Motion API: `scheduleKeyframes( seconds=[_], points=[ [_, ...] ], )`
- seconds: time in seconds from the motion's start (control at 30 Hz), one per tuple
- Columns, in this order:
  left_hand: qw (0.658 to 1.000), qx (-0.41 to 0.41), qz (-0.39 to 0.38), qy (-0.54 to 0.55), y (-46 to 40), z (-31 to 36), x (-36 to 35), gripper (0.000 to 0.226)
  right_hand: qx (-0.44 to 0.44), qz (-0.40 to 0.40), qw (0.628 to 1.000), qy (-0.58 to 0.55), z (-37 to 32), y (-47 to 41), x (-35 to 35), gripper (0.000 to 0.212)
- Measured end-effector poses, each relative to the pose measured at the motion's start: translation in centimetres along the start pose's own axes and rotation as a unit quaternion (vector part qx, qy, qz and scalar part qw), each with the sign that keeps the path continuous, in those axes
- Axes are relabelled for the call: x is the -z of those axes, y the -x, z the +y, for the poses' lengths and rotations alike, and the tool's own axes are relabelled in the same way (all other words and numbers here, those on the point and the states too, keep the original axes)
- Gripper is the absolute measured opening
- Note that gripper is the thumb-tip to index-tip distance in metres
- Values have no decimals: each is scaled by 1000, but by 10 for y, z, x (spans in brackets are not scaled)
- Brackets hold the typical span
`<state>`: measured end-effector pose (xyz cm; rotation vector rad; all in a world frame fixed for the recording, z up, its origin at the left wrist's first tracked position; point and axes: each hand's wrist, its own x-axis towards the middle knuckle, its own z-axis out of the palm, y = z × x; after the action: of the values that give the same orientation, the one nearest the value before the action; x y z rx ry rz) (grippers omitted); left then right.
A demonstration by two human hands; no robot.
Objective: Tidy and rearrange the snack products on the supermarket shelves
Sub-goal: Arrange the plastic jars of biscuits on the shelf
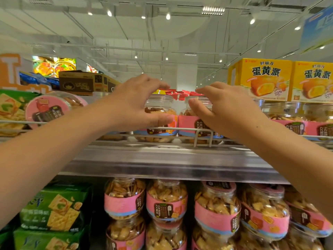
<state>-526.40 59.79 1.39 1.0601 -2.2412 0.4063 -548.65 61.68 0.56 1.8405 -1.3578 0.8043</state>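
Step in hand: straightening biscuit jars on upper shelf, behind wire rail point(180, 129).

My left hand point(138, 100) curled round left jar point(162, 121), thumb on pink label, fingers over lid. My right hand point(221, 109) cupped likewise on right jar point(191, 123), thumb at its shoulder. Both jars upright, touching, directly behind rail.

One jar on its side point(47, 110), well left along rail.

Next move, my judgement: turn labels to face rail, keep jars level, then right tipped jar.
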Motion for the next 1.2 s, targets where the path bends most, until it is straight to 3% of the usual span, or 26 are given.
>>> scheduleKeyframes(
  seconds=[0.13, 0.3, 0.47, 0.63, 0.83, 0.93, 1.0, 1.1, 1.2],
  points=[
    [998, 0, 58, 20, 14, -20, 10, 75, 27, 35, 999, 9, -17, 0, 7, 49],
    [994, 6, 108, 10, 35, -75, 43, 35, 54, 38, 998, -13, -74, -9, 11, 49],
    [999, 33, 31, -22, 62, -129, 75, 46, 87, 1, 996, -35, -132, -37, 8, 41],
    [989, 27, -144, -22, 76, -164, 91, 53, 47, -94, 994, -21, -165, -65, -5, 57],
    [983, 16, -179, -34, 55, -180, 96, 68, -8, -183, 982, -39, -166, -92, -9, 71],
    [979, -6, -203, -1, 49, -187, 102, 46, -13, -220, 974, -48, -167, -98, -12, 70],
    [976, 11, -209, 61, 41, -192, 105, 29, -25, -232, 970, -74, -166, -103, -15, 57],
    [963, 56, -227, 132, 23, -197, 106, 22, -30, -222, 969, -99, -160, -107, -20, 40],
    [940, 108, -237, 219, 10, -204, 99, 23, -27, -209, 971, -115, -157, -107, -24, 40]
  ],
)
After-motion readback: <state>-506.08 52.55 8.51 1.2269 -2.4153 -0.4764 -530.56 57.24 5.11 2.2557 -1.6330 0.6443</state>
